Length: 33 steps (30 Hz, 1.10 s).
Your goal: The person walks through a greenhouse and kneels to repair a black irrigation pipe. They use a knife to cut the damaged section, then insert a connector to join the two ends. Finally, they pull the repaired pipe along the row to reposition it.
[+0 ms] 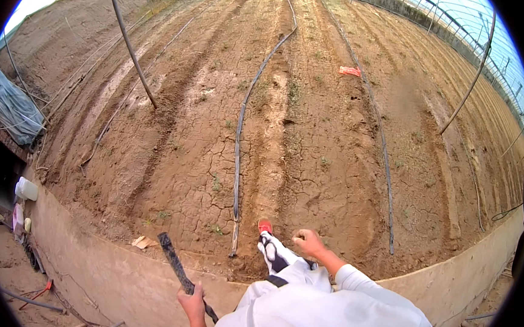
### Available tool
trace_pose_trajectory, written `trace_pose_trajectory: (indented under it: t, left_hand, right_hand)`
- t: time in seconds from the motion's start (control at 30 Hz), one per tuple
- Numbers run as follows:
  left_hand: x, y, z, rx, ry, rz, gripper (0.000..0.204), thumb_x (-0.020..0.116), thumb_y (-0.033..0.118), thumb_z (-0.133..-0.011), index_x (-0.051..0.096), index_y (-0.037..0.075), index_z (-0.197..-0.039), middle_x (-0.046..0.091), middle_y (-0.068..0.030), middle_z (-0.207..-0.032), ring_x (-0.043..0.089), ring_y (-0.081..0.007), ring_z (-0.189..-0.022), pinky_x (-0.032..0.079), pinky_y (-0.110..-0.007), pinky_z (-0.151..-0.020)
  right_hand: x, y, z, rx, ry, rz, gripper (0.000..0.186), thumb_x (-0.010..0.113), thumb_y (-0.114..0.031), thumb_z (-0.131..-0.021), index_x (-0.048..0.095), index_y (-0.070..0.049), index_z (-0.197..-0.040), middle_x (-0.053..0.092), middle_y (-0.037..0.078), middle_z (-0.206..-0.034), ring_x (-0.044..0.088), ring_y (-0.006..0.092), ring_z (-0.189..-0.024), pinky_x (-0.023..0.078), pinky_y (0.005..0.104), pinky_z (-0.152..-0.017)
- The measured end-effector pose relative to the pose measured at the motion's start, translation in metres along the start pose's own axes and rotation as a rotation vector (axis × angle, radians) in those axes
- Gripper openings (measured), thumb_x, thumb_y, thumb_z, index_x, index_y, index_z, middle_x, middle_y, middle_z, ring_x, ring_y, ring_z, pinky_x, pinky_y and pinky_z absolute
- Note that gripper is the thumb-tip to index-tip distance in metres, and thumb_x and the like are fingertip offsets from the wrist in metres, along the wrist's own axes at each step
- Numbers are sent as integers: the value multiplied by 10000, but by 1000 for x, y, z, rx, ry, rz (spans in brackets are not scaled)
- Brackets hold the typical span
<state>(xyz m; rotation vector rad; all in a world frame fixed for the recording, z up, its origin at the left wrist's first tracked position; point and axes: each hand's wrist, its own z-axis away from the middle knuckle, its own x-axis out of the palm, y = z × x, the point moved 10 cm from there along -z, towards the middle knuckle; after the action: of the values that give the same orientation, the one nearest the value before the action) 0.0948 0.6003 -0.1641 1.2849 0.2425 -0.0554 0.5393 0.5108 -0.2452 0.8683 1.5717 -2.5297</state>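
My left hand (193, 302) is closed around a short length of dark, flat hose (173, 260), which slants up and left from my fist. My right hand (308, 242) hangs to the right of my leg with its fingers curled; whether anything is in them I cannot make out. My foot in a red shoe (265, 226) is on the cracked soil, just right of the end of a long dark drip line (238, 162). My white-clad body and leg fill the lower middle, over a low concrete wall (387, 288).
More lines (387, 202) run along furrowed beds. Poles (133, 51) slant up at both sides. A red plastic scrap (349, 70) lies on the soil. At left are bundled plastic sheeting (12, 103), a dark opening and white containers (26, 188); a paper-like scrap (144, 241) lies near the wall.
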Motion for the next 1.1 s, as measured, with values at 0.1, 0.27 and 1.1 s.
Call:
trace_pose_trajectory:
  t: [0.1, 0.27, 1.1]
  left_hand:
    - [57, 11, -56, -22, -28, -34, 178, 666, 62, -822, 500, 23, -771, 532, -36, -597, 509, -117, -461, 434, -253, -439]
    - [168, 1, -178, -165, -45, 7, 216, 677, 145, -833, 505, 23, -785, 549, -58, -593, 530, -148, -461, 442, -282, -446]
    - [841, 185, -771, -246, -347, -219, 296, 708, 197, -796, 496, 55, -646, 491, -16, -517, 456, -130, -388, 357, -301, -375]
  right_hand:
    - [-32, 25, -51, 70, 62, 211, 250, 595, -243, -765, 693, -49, -888, 678, 159, -854, 644, 307, -812, 496, 411, -736]
    - [-58, 42, -170, 146, 73, 201, 242, 607, -261, -764, 695, -71, -886, 679, 155, -878, 642, 322, -857, 497, 419, -762]
    - [-361, 169, -508, 1199, -34, 376, 442, 635, -370, -793, 655, -33, -1078, 620, 179, -1144, 584, 351, -1075, 479, 413, -910]
